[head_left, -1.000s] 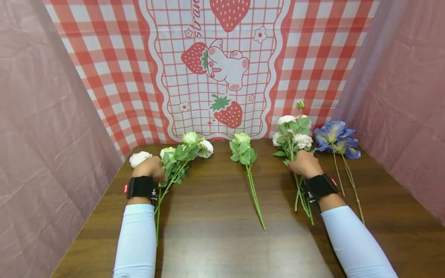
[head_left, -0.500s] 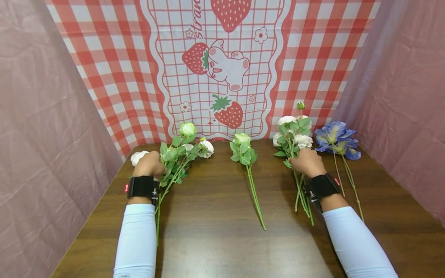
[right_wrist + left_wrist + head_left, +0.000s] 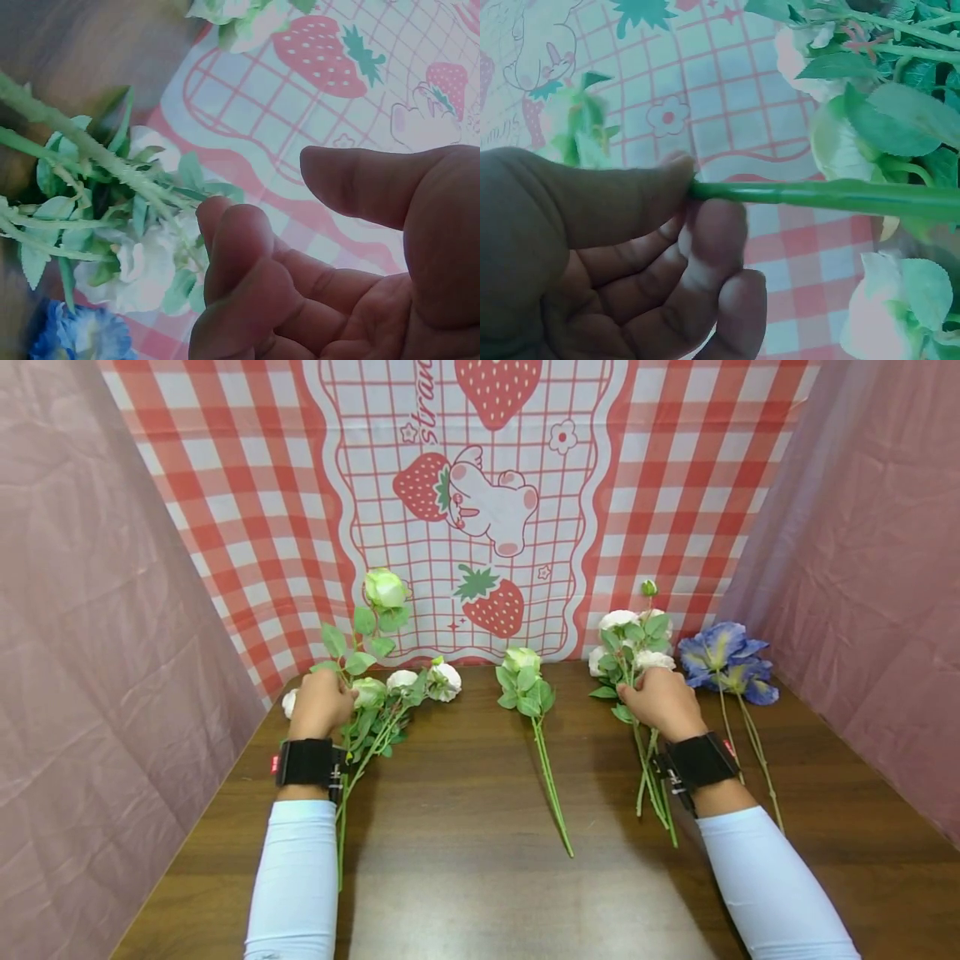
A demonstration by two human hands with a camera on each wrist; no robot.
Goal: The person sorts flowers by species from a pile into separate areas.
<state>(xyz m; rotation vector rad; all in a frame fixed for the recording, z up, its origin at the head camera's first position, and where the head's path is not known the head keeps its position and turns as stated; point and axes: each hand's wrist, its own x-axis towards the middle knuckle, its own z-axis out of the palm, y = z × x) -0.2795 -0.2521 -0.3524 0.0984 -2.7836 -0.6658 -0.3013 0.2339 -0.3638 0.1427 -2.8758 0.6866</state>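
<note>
My left hand (image 3: 321, 703) pinches the green stem (image 3: 832, 193) of a pale green rose (image 3: 386, 588) between thumb and fingers. The rose stands raised, its head and leaves above the other flowers on the left and in front of the cloth. Beside that hand lies a bunch of white and green roses (image 3: 367, 693), stems pointing toward me. At the right, my right hand (image 3: 662, 702) is over a bunch of white flowers (image 3: 618, 620). In the right wrist view its thumb (image 3: 352, 180) and fingers (image 3: 240, 247) are apart, with nothing between them.
One green rose (image 3: 522, 662) with two long stems lies mid-table. Blue flowers (image 3: 720, 656) lie at the far right, and a white bloom (image 3: 289, 703) peeks out left of my left hand. Behind the wooden table (image 3: 465, 827) hangs a checked strawberry cloth (image 3: 660, 493).
My left hand has lifted the green rose upward out of the left bunch, its head swinging up and to the left. My right hand has shifted up slightly, still over the white flowers.
</note>
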